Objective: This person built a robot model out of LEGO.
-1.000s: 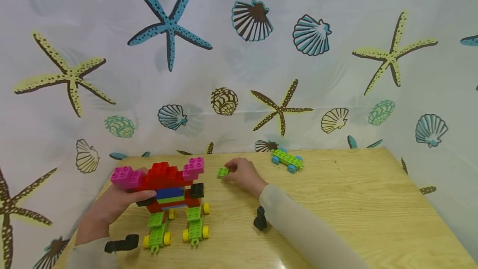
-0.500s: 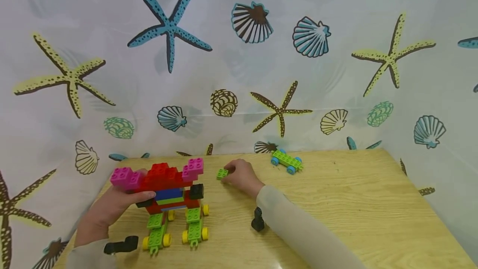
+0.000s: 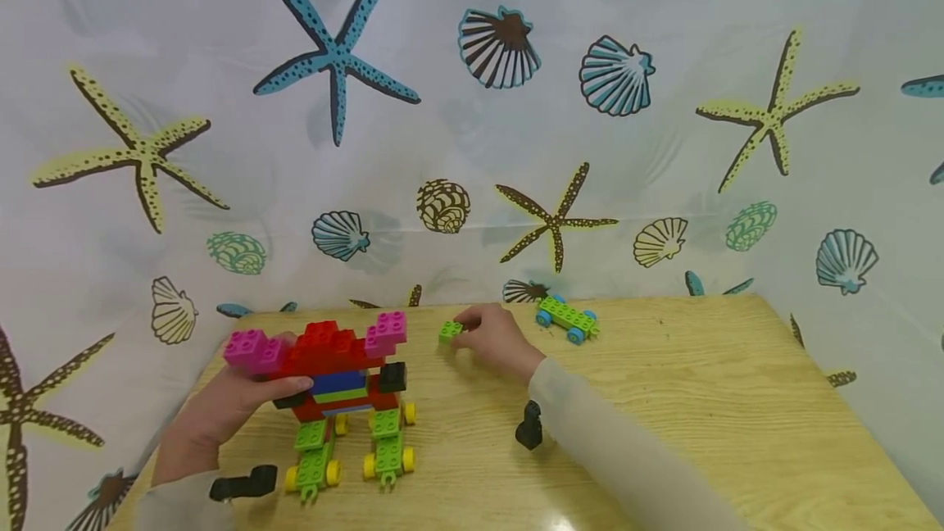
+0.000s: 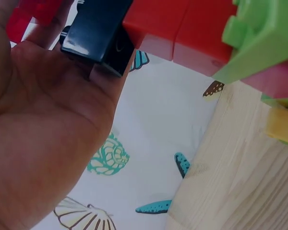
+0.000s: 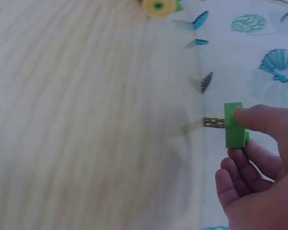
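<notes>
A build of toy bricks [image 3: 335, 359] stands on the left of the table, with pink and red bricks on top, blue, green and black ones lower down. It rests on two green wheeled bases [image 3: 313, 465] with yellow wheels. My left hand [image 3: 221, 404] grips its left side, thumb across the front; in the left wrist view the palm lies beside a black brick [image 4: 96, 33]. My right hand [image 3: 497, 338] pinches a small green brick [image 3: 450, 331] between thumb and fingers, to the right of the build. In the right wrist view the green brick [image 5: 234, 125] appears edge-on.
A green wheeled base [image 3: 568, 316] with blue wheels sits near the back edge of the wooden table [image 3: 664, 400]. Behind the table hangs a white cloth [image 3: 472, 138] printed with starfish and shells. A black strap piece shows at each sleeve.
My right hand has shifted slightly right and back with the green brick, which now shows more of its side. The left hand keeps its grip on the build.
</notes>
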`<state>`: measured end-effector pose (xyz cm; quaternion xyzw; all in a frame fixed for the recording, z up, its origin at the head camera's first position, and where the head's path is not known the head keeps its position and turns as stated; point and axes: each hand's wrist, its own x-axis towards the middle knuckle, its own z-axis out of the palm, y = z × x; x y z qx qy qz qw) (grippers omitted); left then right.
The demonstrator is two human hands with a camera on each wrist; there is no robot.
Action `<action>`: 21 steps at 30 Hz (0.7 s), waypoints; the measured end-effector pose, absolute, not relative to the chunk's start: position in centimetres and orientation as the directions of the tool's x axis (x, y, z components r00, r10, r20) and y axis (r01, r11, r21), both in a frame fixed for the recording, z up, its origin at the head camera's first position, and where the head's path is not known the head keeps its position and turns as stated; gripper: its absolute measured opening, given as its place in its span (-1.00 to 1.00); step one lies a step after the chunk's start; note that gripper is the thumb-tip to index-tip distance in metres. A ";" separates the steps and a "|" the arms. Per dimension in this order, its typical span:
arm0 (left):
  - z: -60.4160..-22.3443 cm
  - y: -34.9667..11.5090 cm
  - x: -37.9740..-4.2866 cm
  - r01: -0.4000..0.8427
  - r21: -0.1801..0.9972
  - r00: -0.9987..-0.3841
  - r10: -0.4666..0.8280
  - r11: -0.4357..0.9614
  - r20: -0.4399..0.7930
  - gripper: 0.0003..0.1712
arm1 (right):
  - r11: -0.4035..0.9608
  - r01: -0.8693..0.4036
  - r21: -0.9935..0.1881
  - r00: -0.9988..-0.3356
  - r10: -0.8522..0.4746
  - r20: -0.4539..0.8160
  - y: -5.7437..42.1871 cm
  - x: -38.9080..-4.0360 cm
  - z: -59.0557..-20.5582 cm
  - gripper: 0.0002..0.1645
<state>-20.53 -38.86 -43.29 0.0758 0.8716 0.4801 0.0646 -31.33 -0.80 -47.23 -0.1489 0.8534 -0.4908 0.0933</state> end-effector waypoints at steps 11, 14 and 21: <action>-43.0 -34.0 -21.4 0.078 0.887 -0.974 0.225 0.455 -0.030 -0.29 | 0.480 -0.237 -0.844 -0.922 -0.384 0.040 3.9 -29.9 -38.6 -0.48; -43.2 -32.0 -21.8 0.072 0.907 -0.973 0.229 0.414 -0.028 -0.30 | 0.454 -0.243 -0.857 -0.917 -0.396 0.051 5.1 -29.1 -36.2 -0.46; -43.9 -26.2 -22.4 0.063 0.938 -0.970 0.241 0.340 -0.022 -0.23 | 0.432 -0.313 -0.846 -0.894 -0.435 0.108 7.2 -26.8 -32.1 -0.45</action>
